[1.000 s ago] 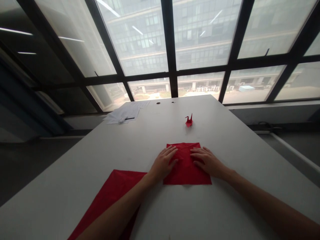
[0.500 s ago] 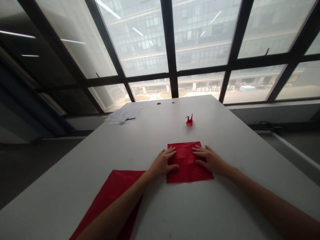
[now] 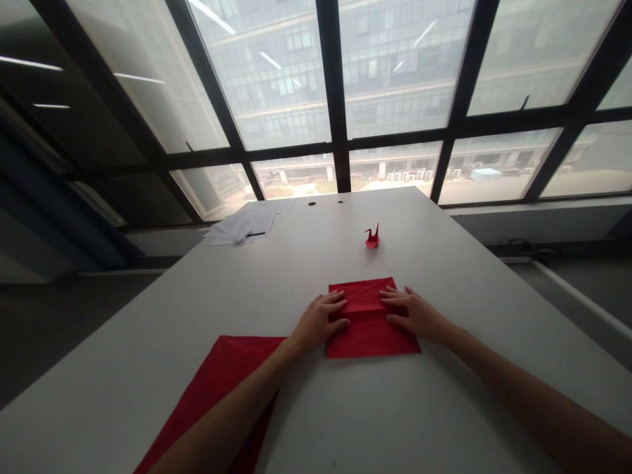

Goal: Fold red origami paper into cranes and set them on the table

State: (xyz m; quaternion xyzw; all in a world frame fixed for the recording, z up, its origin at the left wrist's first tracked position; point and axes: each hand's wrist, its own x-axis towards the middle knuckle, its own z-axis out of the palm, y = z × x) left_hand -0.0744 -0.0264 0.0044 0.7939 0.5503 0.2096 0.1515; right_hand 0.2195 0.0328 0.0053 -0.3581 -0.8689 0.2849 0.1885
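A creased sheet of red paper (image 3: 368,336) lies in front of me, with a low ridge running across its middle. My left hand (image 3: 320,319) rests on its left edge, fingers stretched out and thumb apart. On the right edge lies my right hand (image 3: 417,316), also open, fingers reaching inward and thumb spread below them. Beyond the sheet stands a small red origami crane (image 3: 372,238). Larger red paper (image 3: 212,382) lies on the left, partly hidden under my left forearm.
The white table (image 3: 316,257) stretches toward large dark-framed windows. White paper sheets (image 3: 241,220) with a dark pen (image 3: 255,234) on them lie at the far left. Two small round holes are near the table's far end.
The paper between my hands has buckled into a ridge across its middle, where it lay flatter before. Both hands stay almost in place; the crane has not moved.
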